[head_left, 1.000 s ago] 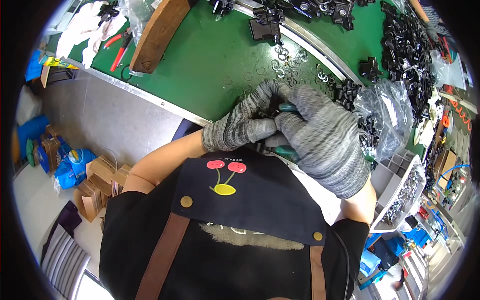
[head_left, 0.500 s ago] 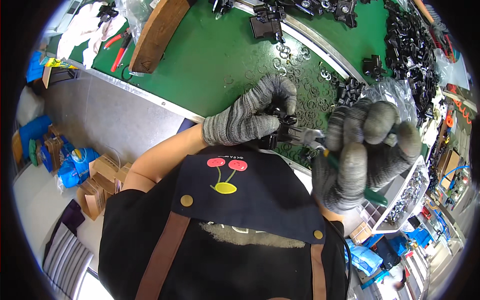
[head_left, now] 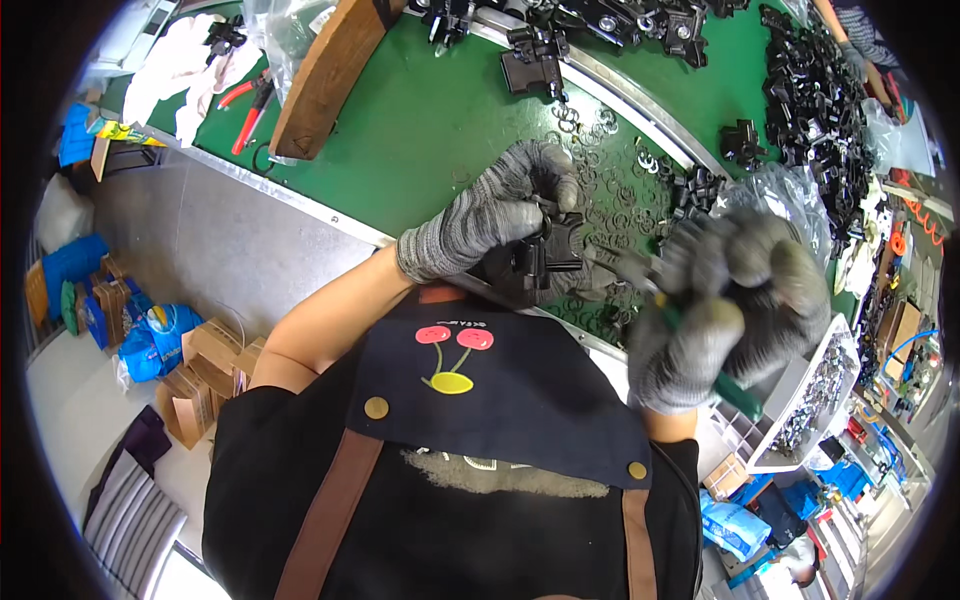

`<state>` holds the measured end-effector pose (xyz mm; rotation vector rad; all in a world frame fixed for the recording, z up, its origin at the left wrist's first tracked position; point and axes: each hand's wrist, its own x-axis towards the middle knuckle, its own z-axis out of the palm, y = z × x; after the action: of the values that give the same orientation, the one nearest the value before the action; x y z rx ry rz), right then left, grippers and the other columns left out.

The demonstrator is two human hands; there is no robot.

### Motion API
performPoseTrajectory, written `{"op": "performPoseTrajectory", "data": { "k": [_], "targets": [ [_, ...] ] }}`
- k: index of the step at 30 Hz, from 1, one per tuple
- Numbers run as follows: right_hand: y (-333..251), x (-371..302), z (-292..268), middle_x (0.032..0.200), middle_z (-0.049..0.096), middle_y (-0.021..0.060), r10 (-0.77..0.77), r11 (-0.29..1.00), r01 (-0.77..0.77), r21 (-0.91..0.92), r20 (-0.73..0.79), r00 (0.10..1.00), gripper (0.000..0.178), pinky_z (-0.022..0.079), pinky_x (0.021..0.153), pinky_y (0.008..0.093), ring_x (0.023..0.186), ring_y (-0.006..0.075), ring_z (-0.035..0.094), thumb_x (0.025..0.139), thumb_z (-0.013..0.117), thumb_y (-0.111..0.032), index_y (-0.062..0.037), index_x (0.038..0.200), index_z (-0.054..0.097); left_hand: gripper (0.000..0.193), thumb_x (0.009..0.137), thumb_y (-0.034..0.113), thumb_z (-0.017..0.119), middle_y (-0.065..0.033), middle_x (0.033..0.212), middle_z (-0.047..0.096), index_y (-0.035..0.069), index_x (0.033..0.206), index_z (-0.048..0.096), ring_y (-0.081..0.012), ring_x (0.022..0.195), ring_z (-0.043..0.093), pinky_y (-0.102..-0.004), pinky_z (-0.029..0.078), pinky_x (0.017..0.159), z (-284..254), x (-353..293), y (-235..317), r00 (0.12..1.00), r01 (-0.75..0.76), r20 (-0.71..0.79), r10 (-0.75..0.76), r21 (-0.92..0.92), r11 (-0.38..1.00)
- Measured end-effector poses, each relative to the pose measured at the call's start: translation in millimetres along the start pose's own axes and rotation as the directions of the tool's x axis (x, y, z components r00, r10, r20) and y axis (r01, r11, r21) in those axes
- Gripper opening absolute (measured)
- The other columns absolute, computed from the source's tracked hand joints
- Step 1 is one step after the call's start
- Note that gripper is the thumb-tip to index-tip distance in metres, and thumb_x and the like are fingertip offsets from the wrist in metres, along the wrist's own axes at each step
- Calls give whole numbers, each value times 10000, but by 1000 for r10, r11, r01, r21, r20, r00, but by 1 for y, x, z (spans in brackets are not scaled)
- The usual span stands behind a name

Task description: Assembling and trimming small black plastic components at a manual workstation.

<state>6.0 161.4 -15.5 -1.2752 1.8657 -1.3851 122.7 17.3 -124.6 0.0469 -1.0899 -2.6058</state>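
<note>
My left hand (head_left: 470, 225), in a grey knit glove, pinches a black metal part (head_left: 560, 245) between thumb and curled fingers, above the near edge of the green table. My right hand (head_left: 700, 345), gloved alike and smeared by motion, is closed round pliers (head_left: 632, 268) with green handles. Their slim jaws point left at the part, spread a little and close beside it; whether they touch it I cannot tell. Many small rings (head_left: 612, 195) lie scattered on the tabletop just beyond my hands.
A curved wooden block (head_left: 325, 85) and red-handled pliers (head_left: 250, 118) lie at the far left. Black parts (head_left: 815, 120) are heaped at the right, near a clear plastic bag (head_left: 795, 200). A metal rail (head_left: 630, 95) crosses the table. A white bin (head_left: 775, 445) holds small metal pieces.
The black part has been turned in my left hand and now shows a broader face. The plier jaws have drawn off it slightly and tilted. My right hand stays closed on the pliers.
</note>
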Motion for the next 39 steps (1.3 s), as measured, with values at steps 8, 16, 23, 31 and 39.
{"op": "performPoseTrajectory", "data": {
  "k": [8, 16, 23, 31, 39],
  "targets": [
    [32, -9, 26, 1269, 587, 168, -49, 994, 52, -93, 38, 998, 734, 502, 947, 371, 1087, 279, 628, 731, 862, -123, -10, 1342, 471, 562, 847, 277, 743, -61, 1187, 560, 77, 1308, 493, -193, 1120, 562, -342, 466, 1002, 8, 3, 10, 986, 88, -135, -98, -76, 993],
    [42, -6, 30, 1343, 564, 185, -14, 998, 12, 66, 37, 999, 713, 455, 1036, 391, 1224, 289, 578, 732, 837, -65, -2, 1338, 466, 601, 821, 246, 764, -63, 1278, 536, 82, 1322, 476, -187, 1217, 522, -347, 423, 1060, -3, -1, 32, 980, 190, -80, -182, 110, 975],
    [54, -10, 24, 1337, 567, 187, -38, 996, 28, 87, 113, 993, 741, 464, 1031, 383, 1221, 283, 583, 701, 851, -27, -4, 1332, 464, 586, 836, 255, 760, -62, 1257, 536, 85, 1313, 465, -168, 1179, 523, -330, 419, 1040, -5, -1, 29, 994, 106, -23, -105, 342, 934],
    [53, 2, 13, 1318, 564, 172, -10, 987, -14, 158, 148, 989, 728, 474, 1018, 374, 1208, 255, 580, 731, 846, -28, -36, 1340, 448, 587, 871, 368, 753, -56, 1228, 546, 81, 1307, 485, -151, 1150, 525, -323, 428, 1010, -3, 5, 15, 992, 67, -122, -28, 325, 943],
    [77, -14, 18, 1329, 474, 112, 81, 730, -162, 664, 151, 985, 754, 507, 958, 382, 1184, 226, 553, 785, 758, 82, -118, 1390, 354, 607, 844, 431, 743, -40, 1203, 550, 91, 1296, 522, -172, 1155, 533, -346, 425, 1021, 29, 4, -5, 989, 3, -148, 23, 175, 985]
  ]
}}
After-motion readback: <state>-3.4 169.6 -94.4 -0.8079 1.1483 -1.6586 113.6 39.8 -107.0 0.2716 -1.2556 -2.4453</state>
